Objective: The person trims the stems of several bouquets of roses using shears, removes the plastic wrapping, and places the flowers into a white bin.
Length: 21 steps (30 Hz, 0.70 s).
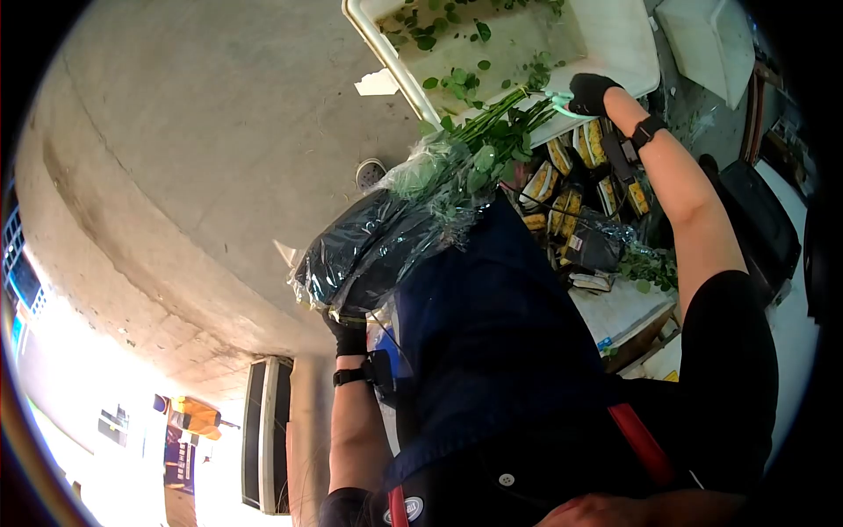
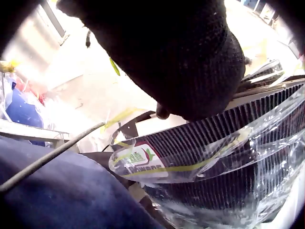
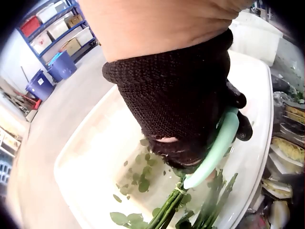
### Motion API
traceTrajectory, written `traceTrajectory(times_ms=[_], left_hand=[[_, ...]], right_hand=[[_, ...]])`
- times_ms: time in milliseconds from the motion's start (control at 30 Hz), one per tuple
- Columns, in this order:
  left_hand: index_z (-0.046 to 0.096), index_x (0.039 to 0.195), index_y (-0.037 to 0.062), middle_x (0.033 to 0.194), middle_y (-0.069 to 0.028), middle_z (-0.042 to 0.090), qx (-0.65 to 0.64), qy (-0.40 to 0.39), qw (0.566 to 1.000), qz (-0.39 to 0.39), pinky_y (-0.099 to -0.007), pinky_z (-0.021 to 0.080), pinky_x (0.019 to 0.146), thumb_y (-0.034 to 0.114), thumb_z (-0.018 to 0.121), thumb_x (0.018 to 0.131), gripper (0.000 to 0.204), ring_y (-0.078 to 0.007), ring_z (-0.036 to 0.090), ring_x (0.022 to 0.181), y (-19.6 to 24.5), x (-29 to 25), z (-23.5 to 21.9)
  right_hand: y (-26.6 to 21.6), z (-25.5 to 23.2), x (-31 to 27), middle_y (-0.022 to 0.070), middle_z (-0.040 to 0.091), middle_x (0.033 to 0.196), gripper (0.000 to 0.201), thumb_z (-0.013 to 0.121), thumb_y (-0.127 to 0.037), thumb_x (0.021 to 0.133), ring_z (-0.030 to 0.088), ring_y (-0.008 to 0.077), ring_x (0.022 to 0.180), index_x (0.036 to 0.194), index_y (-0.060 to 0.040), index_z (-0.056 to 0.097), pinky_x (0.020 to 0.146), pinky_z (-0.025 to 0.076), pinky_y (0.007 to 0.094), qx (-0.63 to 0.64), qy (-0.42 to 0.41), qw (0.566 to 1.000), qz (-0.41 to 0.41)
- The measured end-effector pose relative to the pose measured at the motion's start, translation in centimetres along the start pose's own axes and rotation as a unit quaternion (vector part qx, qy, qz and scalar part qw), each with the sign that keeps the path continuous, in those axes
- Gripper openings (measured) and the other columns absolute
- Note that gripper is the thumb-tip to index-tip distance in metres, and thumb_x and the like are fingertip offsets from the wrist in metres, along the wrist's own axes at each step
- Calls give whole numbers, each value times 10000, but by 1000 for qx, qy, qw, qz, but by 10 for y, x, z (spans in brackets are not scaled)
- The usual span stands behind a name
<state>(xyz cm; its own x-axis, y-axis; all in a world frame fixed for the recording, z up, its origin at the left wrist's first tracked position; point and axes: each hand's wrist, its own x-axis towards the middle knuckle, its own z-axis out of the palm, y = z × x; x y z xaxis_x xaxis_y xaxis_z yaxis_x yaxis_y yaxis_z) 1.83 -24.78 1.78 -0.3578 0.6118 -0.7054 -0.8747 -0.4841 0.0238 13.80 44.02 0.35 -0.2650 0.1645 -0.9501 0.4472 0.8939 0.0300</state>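
A bundle of leafy stems [image 1: 500,121], wrapped in clear plastic and dark corrugated sheet [image 1: 364,246], lies slanted across the front of the person. The black-gloved left hand [image 1: 345,334] grips its lower wrapped end; in the left wrist view the glove [image 2: 176,62] is at the rim of the corrugated sheet [image 2: 224,124], most fingers hidden. At the stem end, the gloved right hand [image 1: 590,94] holds a mint-green handled tool [image 1: 562,104]. In the right wrist view this hand [image 3: 176,100] curls round the curved handle [image 3: 217,150], close against the tied stems [image 3: 167,207]; the tool's working end is hidden.
A white tub [image 1: 395,61] with loose leaves stands under the stem ends. Right of it lie several yellow-and-white packages [image 1: 562,211]. A dark bin [image 1: 760,220] is near the right elbow. Blue shelving [image 3: 52,31] and blue bins [image 3: 40,86] stand farther off.
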Motion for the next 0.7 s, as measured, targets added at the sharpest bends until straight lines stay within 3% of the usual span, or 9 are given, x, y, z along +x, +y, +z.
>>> traceTrajectory(times_ms=[33, 100, 133, 200, 300, 400, 500, 600, 700], left_hand=[[431, 1310, 30, 1307, -174, 481, 24, 44, 999, 2, -471, 339, 1046, 433, 361, 853, 614, -349, 454, 1199, -1, 1, 10], [426, 1311, 27, 1306, -177, 480, 198, 199, 960, 13, -476, 342, 1044, 428, 377, 845, 618, -351, 457, 1196, -3, 7, 28], [398, 1329, 11, 1341, -175, 442, 197, 216, 956, 14, -467, 317, 1059, 451, 337, 864, 643, -345, 430, 1220, -3, 8, 27], [342, 1364, -22, 1410, -170, 366, 197, 251, 948, 19, -447, 267, 1088, 496, 257, 904, 698, -333, 377, 1269, -2, 10, 25], [344, 1362, -24, 1412, -168, 364, 179, 338, 924, 15, -437, 268, 1088, 481, 260, 902, 688, -328, 382, 1266, -7, 16, 63], [456, 1270, 7, 1273, -181, 505, 230, 278, 933, 8, -457, 361, 1026, 419, 406, 816, 615, -352, 480, 1167, -7, 12, 62], [463, 1259, 4, 1259, -178, 517, 163, 309, 937, 11, -445, 358, 1030, 412, 417, 808, 609, -345, 487, 1157, -7, 11, 54], [470, 1247, 4, 1250, -174, 524, 140, 268, 953, 6, -436, 374, 1020, 406, 434, 799, 603, -338, 494, 1151, -3, 5, 30], [476, 1240, 13, 1250, -163, 523, 105, 277, 955, -14, -425, 401, 1000, 393, 446, 813, 573, -325, 504, 1140, 2, 3, 22]], right_hand=[[2, 8, -1, 202, 650, 946, 526, 614, -502, 741, 621, 328, 856, 926, -14, 680, 754, 482, 408, 18, 7, 1000, -14], [12, 27, 7, 192, 645, 993, 557, 616, -529, 733, 615, 332, 918, 972, -28, 674, 798, 481, 401, 63, -6, 997, -37], [-4, 20, -7, 173, 638, 1044, 571, 602, -533, 735, 610, 325, 961, 1014, -38, 659, 830, 481, 399, 48, 40, 998, -29], [-38, -5, -34, 155, 630, 1087, 568, 593, -521, 734, 612, 311, 979, 1039, -45, 647, 845, 481, 402, 22, 26, 995, 92], [-50, -12, -42, 147, 631, 1091, 541, 594, -503, 730, 612, 298, 992, 1025, -52, 653, 841, 486, 407, 18, 17, 993, 118], [-58, -23, -57, 143, 629, 1098, 529, 599, -490, 731, 610, 296, 1002, 1031, -57, 653, 841, 488, 409, 16, 2, 989, 145], [-55, -18, -55, 161, 628, 1066, 523, 590, -494, 754, 598, 311, 999, 997, -33, 640, 850, 475, 405, 30, 9, 989, 143], [-47, -6, -45, 176, 631, 1038, 520, 605, -487, 745, 603, 323, 975, 975, -22, 644, 837, 478, 407, 55, 20, 989, 136], [-51, -13, -37, 159, 625, 1093, 511, 594, -458, 757, 601, 306, 1009, 1042, -37, 640, 860, 479, 403, 35, -10, 991, 125]])
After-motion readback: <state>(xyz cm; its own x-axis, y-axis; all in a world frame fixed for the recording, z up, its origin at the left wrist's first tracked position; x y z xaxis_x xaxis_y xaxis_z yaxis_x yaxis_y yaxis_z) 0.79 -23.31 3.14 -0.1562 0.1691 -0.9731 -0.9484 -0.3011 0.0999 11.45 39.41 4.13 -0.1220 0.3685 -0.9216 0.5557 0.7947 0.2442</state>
